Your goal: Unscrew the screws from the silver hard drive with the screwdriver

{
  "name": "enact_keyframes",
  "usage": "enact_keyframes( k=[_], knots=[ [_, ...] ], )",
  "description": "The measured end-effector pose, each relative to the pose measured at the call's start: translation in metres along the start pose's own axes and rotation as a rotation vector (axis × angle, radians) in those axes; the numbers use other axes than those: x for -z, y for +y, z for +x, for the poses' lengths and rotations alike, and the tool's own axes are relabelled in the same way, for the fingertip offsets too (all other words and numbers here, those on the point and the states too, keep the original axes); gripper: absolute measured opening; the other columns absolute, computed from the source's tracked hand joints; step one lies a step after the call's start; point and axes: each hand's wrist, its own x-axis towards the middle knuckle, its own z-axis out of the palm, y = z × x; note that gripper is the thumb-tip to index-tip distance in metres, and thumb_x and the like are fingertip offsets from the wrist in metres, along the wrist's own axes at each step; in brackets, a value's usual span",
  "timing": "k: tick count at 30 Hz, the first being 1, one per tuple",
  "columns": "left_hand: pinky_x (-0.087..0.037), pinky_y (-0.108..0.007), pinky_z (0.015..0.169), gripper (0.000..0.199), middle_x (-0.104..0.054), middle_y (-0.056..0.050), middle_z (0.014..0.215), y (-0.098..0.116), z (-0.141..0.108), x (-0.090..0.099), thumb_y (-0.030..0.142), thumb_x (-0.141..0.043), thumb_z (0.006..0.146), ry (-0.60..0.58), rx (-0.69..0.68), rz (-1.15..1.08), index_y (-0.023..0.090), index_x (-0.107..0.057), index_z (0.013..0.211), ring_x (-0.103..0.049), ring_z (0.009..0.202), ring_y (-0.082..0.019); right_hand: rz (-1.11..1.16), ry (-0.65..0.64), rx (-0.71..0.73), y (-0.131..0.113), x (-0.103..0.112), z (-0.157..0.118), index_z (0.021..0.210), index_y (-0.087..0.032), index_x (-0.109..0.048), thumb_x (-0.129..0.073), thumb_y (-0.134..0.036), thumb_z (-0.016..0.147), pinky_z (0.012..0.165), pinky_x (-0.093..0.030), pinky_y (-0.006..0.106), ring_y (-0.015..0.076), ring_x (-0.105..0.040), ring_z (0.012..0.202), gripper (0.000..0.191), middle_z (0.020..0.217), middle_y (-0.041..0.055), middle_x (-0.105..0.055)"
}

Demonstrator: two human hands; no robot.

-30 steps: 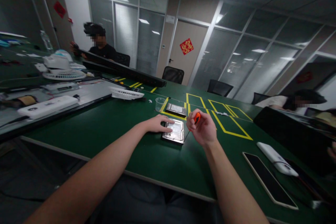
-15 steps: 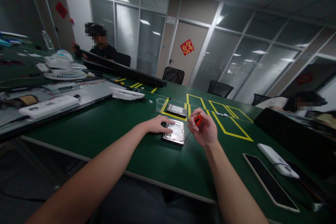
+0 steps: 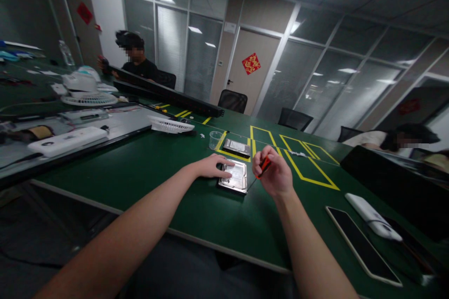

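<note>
A silver hard drive [image 3: 238,176] lies flat on the green table in front of me. My left hand [image 3: 213,167] rests on its left side, thumb and fingers spread over the metal cover. To the right, my right hand [image 3: 272,170] is closed around the red and black handle of a screwdriver [image 3: 264,167]. The thin shaft slants down left to the drive's lower right corner; whether the tip touches it is too small to tell. Just behind lies a second hard drive [image 3: 237,146] inside yellow tape, beside a clear plastic cup [image 3: 215,140].
A phone [image 3: 363,245] and a white power bank [image 3: 372,217] lie at the right. At the left are a white fan part [image 3: 171,124] and a large panel with a white device [image 3: 68,141]. Two people sit across and at the far right.
The screwdriver handle has turned in my right hand and now shows more slanted. My left hand stays on the drive. The whole view has shifted very slightly.
</note>
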Motion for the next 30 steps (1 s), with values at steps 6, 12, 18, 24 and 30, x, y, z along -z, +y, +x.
enact_keyframes(
  k=[6,12,18,24,30],
  knots=[
    [-0.029,-0.049,0.118,0.076,-0.041,-0.007,0.159,0.0014,-0.0006,0.0014,0.073,-0.068,0.078,-0.011,0.014,-0.004,0.038,-0.055,0.144,-0.035,0.146,-0.037,0.041,-0.018,-0.054,-0.0018,0.0018,0.0007,0.084,-0.023,-0.055,-0.048,-0.034,0.088,0.043,-0.022,0.021,0.0083,-0.027,0.041,0.014,0.058,-0.0026,-0.053],
    [-0.027,-0.048,0.119,0.076,-0.040,-0.007,0.159,0.0031,-0.0024,0.0026,0.072,-0.067,0.078,-0.018,0.014,-0.005,0.038,-0.055,0.144,-0.033,0.147,-0.036,0.032,-0.007,-0.030,0.0010,0.0034,0.0004,0.075,-0.020,-0.062,-0.043,-0.034,0.089,0.045,-0.029,0.024,0.0098,-0.034,0.043,0.028,0.058,0.0000,-0.050],
    [-0.028,-0.047,0.119,0.071,-0.042,-0.007,0.158,0.0021,-0.0010,0.0003,0.068,-0.069,0.080,0.001,-0.001,0.012,0.037,-0.056,0.143,-0.036,0.145,-0.036,0.022,-0.016,-0.002,0.0016,0.0001,0.0010,0.074,-0.020,-0.058,-0.053,-0.032,0.085,0.049,-0.036,0.025,0.0116,-0.046,0.052,0.017,0.068,0.0000,-0.054],
    [-0.027,-0.045,0.120,0.072,-0.044,-0.008,0.156,0.0026,-0.0017,0.0005,0.068,-0.068,0.080,0.000,-0.017,0.005,0.036,-0.056,0.143,-0.036,0.145,-0.034,0.050,-0.021,-0.034,-0.0001,0.0024,0.0007,0.079,-0.023,-0.052,-0.054,-0.030,0.085,0.042,-0.025,0.022,0.0078,-0.034,0.041,0.009,0.068,-0.0021,-0.058],
    [-0.027,-0.048,0.119,0.075,-0.042,-0.006,0.158,0.0024,-0.0012,0.0020,0.071,-0.067,0.079,-0.014,0.008,0.005,0.037,-0.055,0.144,-0.034,0.146,-0.035,0.069,-0.018,-0.061,-0.0006,0.0042,0.0021,0.083,-0.021,-0.061,-0.043,-0.035,0.090,0.044,-0.025,0.022,0.0088,-0.029,0.042,0.023,0.057,-0.0011,-0.051]
  ],
)
